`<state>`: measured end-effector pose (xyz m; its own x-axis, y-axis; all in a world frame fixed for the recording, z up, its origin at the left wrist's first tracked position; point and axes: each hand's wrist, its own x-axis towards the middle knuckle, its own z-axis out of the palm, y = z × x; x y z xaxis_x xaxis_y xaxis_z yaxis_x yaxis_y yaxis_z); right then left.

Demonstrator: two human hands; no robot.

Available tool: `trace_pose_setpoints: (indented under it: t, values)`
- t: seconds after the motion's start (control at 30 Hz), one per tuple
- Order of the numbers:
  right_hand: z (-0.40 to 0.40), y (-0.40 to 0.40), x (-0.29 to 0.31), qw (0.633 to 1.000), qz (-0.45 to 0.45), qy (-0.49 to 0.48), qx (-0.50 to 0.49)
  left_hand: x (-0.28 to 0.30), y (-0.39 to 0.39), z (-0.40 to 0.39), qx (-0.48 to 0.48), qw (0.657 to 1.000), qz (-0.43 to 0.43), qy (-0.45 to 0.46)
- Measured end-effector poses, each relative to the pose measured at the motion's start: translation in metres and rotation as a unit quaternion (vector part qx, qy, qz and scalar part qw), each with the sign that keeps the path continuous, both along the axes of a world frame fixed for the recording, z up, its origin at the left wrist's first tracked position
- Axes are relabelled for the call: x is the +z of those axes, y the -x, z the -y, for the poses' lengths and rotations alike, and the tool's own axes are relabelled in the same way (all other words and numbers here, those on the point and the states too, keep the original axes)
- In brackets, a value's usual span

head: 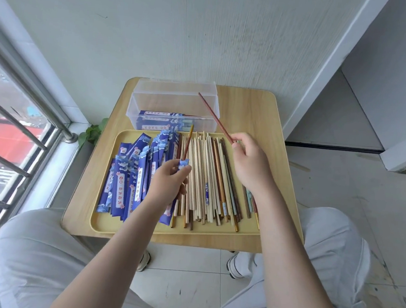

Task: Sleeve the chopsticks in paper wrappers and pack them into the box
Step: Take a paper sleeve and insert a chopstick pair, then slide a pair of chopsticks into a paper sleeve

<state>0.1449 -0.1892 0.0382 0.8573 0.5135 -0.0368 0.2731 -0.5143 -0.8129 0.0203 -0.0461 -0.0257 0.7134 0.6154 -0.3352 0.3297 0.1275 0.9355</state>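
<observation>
Counter [248, 104] of pale wood-grain laminate, square with rounded corners, carrying two containers. Near its front edge lies a shallow yellow plastic tray with rounded corners [129, 229]. The tray's left half holds a loose heap of flat blue printed paper wrappers [128, 182]; its right half holds a mass of slender loose chopsticks [207, 175], mostly pale bare wood, some reddish brown, a few with gold tips, lying roughly parallel from front to back. At the counter's back edge, left of centre, stands a clear rectangular plastic box [174, 96] with its lid raised; several sleeved pairs [161, 119] lie flat on its floor. Left hand [168, 182], above the tray's middle, grips one blue wrapper [183, 164] with a gold-tipped chopstick [188, 140] protruding from its open mouth. Right hand [249, 162], over the tray's right half, pinches one smooth reddish-brown chopstick [214, 116] by its end, the shaft slanting up across the box's right end.
</observation>
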Motion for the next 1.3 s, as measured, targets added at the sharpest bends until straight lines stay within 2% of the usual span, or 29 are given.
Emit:
trace_pose_setpoints:
  t: [0.13,0.27,0.33,0.47,0.67,0.87,0.97,1.07,1.3]
  values:
    - [0.000,0.004,0.014,0.989,-0.085,-0.119,0.003,0.008,0.006,-0.010,0.020,1.000,0.002,-0.006]
    - [0.006,0.003,0.026,0.931,-0.208,-0.299,0.003,0.013,0.009,-0.014,0.004,1.000,-0.001,-0.018]
    - [0.006,0.002,0.028,0.906,-0.218,-0.363,0.001,0.012,0.012,-0.016,-0.002,1.000,-0.006,-0.016]
    - [0.005,0.000,0.025,0.887,-0.170,-0.422,-0.077,0.009,0.017,-0.019,-0.049,0.998,-0.035,-0.008]
    - [0.006,-0.008,0.013,0.911,-0.146,-0.343,-0.175,0.017,0.028,-0.020,-0.194,0.980,-0.002,0.030]
    - [0.016,-0.013,0.000,0.919,-0.157,-0.296,-0.208,0.021,0.032,-0.021,-0.234,0.972,0.026,0.027]
    - [0.019,-0.013,-0.001,0.928,-0.156,-0.278,-0.194,0.018,0.031,-0.022,-0.244,0.970,0.017,0.018]
    - [0.016,-0.009,-0.004,0.955,-0.134,-0.216,-0.151,0.014,0.028,-0.018,-0.259,0.966,0.002,0.001]
    - [-0.011,0.012,-0.018,0.978,-0.009,-0.169,-0.118,0.022,0.017,-0.004,-0.247,0.968,0.016,-0.034]
